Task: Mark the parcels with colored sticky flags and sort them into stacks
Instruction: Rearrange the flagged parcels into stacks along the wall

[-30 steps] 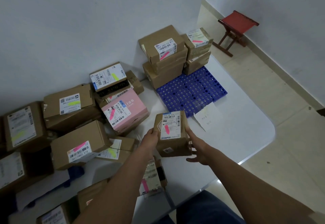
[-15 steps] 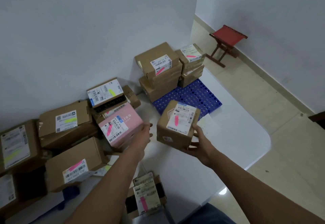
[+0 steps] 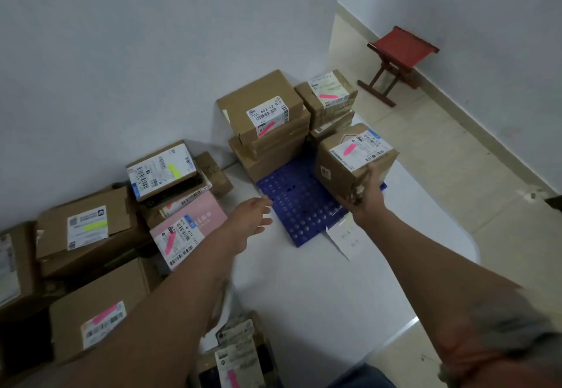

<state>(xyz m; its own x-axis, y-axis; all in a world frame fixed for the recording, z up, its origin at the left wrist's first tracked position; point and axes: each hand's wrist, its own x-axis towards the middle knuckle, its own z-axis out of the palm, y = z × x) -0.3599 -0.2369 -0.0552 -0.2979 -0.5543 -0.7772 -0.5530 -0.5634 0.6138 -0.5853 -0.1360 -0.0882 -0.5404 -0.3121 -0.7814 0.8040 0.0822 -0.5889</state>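
Right hand (image 3: pixel 366 196) curls its grip round the near lower corner of a brown parcel (image 3: pixel 354 159), holding it at centre right of the frame over the far edge of the blue pallet (image 3: pixel 299 209), just in front of the stacked boxes. Left hand (image 3: pixel 252 215) hangs with loose, straight fingers over the white bench (image 3: pixel 304 281), holding nothing.

Judging by what lies here, the flagging looks largely done but the sorting is only begun. The held parcel carries a pink flag (image 3: pixel 347 149), and two stacks with pink flags already stand at the pallet's far end. At lower left a jumble remains: a pink box (image 3: pixel 194 229) and a brown box (image 3: pixel 97 323) with pink flags, mixed among yellow-flagged ones.

Readable writing is scarce: the tall stack's top label (image 3: pixel 267 113) shows "502 602 12 812"; other labels are too blurred.
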